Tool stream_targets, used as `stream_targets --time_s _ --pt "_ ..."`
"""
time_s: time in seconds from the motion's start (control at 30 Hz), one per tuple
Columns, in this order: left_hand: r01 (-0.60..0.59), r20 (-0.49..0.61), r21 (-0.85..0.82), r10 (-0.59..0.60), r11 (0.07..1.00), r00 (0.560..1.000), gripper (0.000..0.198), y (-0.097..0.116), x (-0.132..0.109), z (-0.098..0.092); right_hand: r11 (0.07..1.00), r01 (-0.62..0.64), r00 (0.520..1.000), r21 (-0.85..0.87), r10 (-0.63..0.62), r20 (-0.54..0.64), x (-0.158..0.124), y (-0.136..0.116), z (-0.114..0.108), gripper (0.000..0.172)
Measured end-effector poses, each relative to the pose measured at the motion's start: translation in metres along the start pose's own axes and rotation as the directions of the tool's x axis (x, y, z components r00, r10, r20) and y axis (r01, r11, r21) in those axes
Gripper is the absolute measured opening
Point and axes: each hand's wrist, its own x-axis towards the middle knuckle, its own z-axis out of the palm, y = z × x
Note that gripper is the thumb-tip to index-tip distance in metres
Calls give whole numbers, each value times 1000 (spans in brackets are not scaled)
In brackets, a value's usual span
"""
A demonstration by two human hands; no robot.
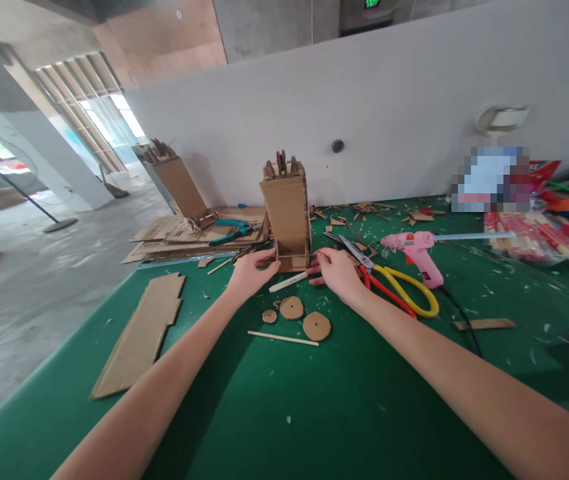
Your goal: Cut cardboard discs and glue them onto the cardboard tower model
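A tall cardboard box model (287, 210) stands upright on the green table (314, 413), with sticks poking out of its top. My left hand (252, 272) grips its lower left corner. My right hand (337, 272) presses against its lower right side, fingers closed around the base. A white stick (288, 282) lies just in front of the model between my hands. Closer to me lie three cardboard discs (291, 308) and a thin wooden stick (282, 338).
Yellow-and-red scissors (404, 290) and a pink glue gun (417, 250) with its cord lie right of my right hand. Flat cardboard sheets (184, 237), teal pliers (229, 232) and a cardboard strip (142, 333) lie left. Scraps litter the back; packets of sticks (529, 237) sit far right.
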Motion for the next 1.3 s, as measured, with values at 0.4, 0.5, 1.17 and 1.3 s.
stream_targets --time_s 0.4,0.5,1.17,1.3 --pt "43 -137 88 -30 995 990 34 -1 1 6 998 -45 997 -32 47 59 -14 -20 1 23" --pt "53 -156 82 -40 995 987 34 -7 6 5 995 31 992 -95 -19 122 -19 -23 0 23" --pt "135 -224 222 -85 966 971 34 -8 19 10 945 264 942 -191 -210 262 -5 -25 9 22" --pt "136 -226 224 -84 965 970 35 -4 18 10 924 295 938 -243 -231 258 -9 -28 10 37"
